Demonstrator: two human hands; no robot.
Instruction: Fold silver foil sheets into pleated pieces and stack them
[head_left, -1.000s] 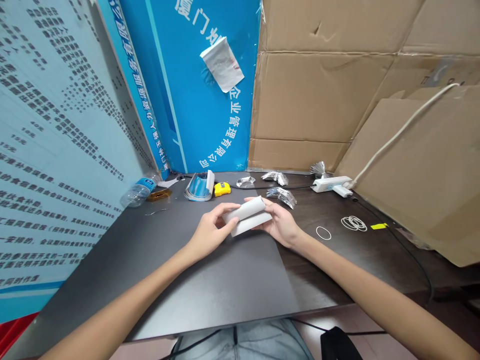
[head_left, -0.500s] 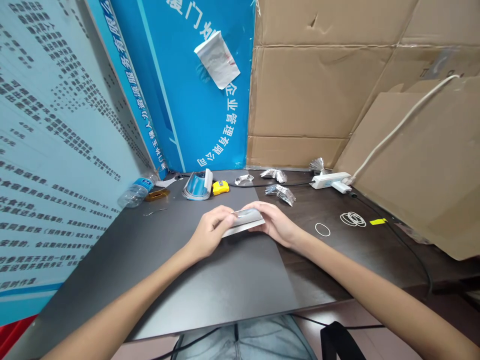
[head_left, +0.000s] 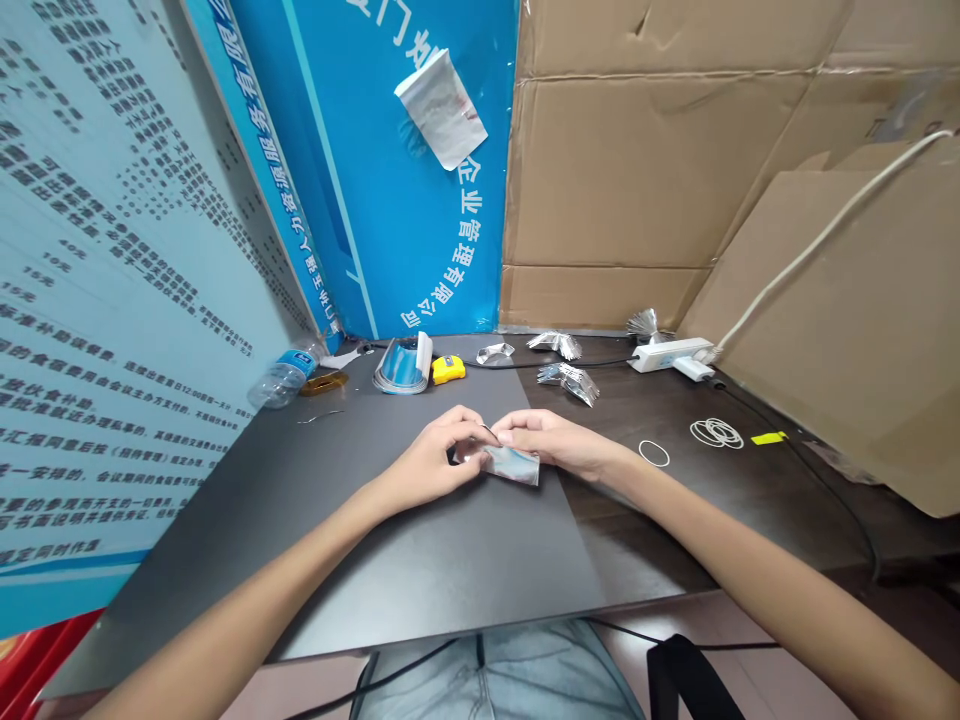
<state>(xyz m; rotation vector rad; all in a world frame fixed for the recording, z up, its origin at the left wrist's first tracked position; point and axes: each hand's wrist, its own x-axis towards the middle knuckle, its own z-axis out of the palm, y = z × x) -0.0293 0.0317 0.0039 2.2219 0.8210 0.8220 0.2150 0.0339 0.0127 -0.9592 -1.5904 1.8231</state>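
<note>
Vs. the earlier frames, the foil pouch [head_left: 511,465] has gone from a wide strip to a short, narrow fold, & the L hand [head_left: 427,465] and R hand [head_left: 547,435] now sit closer, fingertips almost meeting.

Behind the table [head_left: 660,520], corrugated cardboard sheets [head_left: 637,170] cover the R side, a blue banner [head_left: 457,270] w/ white characters stands at the far corner, and a pale blue printed poster [head_left: 127,300] runs down the L side. A dark gray mat [head_left: 450,560] lies on the L part of the table, its R edge meeting the bare brown top.

Both hands are on the mat's R part, in a narrow grip: L thumb & fingers pinch the pouch's L end, R fingers press on its top. The pouch's R end sticks out toward the mat's R edge.

Along the far edge, L to R: a water bottle [head_left: 285,378] on its side, an amber tape roll [head_left: 324,383], a blue-and-white roll [head_left: 401,365], a yellow tape measure [head_left: 448,369], foil scraps [head_left: 559,360], and a white power strip [head_left: 671,354] w/ white cable. Nearer the R side: loose rubber bands [head_left: 716,432], a single band [head_left: 654,453], a yellow tag [head_left: 769,437].
</note>
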